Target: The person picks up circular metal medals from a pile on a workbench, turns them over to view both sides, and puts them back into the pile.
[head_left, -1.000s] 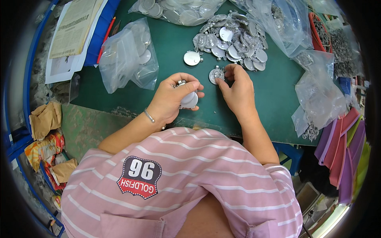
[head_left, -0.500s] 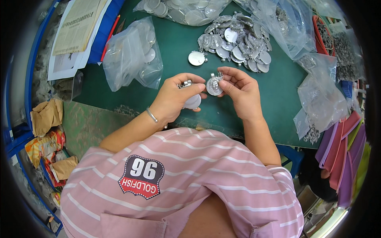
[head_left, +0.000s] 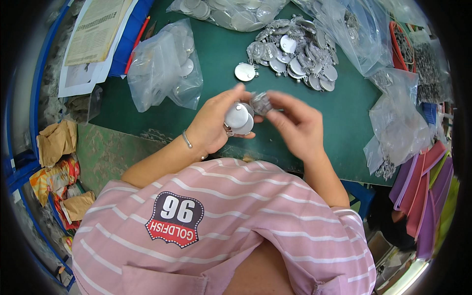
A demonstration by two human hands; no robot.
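Observation:
Several round silver medals (head_left: 237,116) lie in my left hand (head_left: 213,119), their flat backs facing up and the fingers curled under and around them. My right hand (head_left: 295,124) pinches one more silver medal (head_left: 260,103) between thumb and fingers, tilted and smeared by motion, close beside the ones in my left hand. Whether it touches them I cannot tell. Just beyond my hands a single medal (head_left: 245,72) lies flat on the green table (head_left: 196,129). A heap of silver medals (head_left: 300,54) rests farther back, some showing flat backs, others relief.
Clear plastic bags with medals stand at the left (head_left: 166,66) and the back (head_left: 226,14). More plastic bags (head_left: 398,115) cover the right side, near a red container (head_left: 400,46) of small metal parts. Papers (head_left: 96,37), a blue tray (head_left: 129,42) and a red pencil (head_left: 137,45) lie far left. Coloured ribbons (head_left: 425,191) hang at right.
My left hand has turned, so the medals' flat backs now show more. The medal in my right hand has tipped over and come slightly left, nearer the left hand.

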